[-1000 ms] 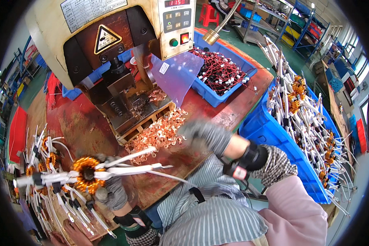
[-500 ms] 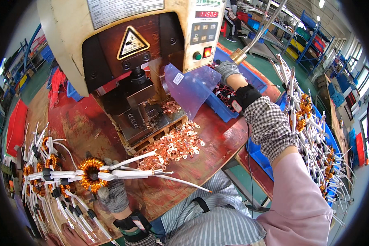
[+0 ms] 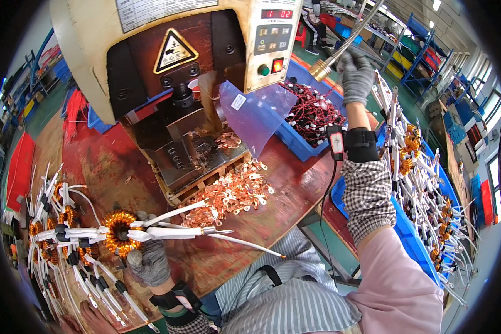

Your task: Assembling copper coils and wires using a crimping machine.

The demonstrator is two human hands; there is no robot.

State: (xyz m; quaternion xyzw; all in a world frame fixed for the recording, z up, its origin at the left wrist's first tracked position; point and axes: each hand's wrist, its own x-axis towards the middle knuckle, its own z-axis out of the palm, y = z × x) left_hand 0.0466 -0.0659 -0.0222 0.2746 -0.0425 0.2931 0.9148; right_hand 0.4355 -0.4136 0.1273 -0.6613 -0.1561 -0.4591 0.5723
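My left hand [image 3: 151, 264], in a grey glove, grips a copper-wound ring coil [image 3: 118, 232] at its right side. White-sleeved leads [image 3: 175, 234] stretch right from the coil, some with metal ends. My right hand [image 3: 357, 79], also gloved, is raised at the upper right beside the flexible metal neck [image 3: 352, 38]; its fingers look apart and nothing shows in them. Below it a blue bin [image 3: 303, 142] holds dark red wires with white connectors [image 3: 312, 111]. Copper terminal lugs [image 3: 234, 192] lie heaped in front of the press [image 3: 186, 125].
More coils with white leads lie at the left [image 3: 69, 217] and in a blue crate [image 3: 434, 261] at the right. A translucent plastic sheet [image 3: 253, 111] hangs beside the press. A black cable [image 3: 322, 228] runs from my right wrist strap. A person [image 3: 315, 25] sits beyond the bench.
My right hand has risen from the wire bin to beside the metal neck, uncovering the wires. My left hand and the coil have barely moved. Some digits on the press display now look unlit.
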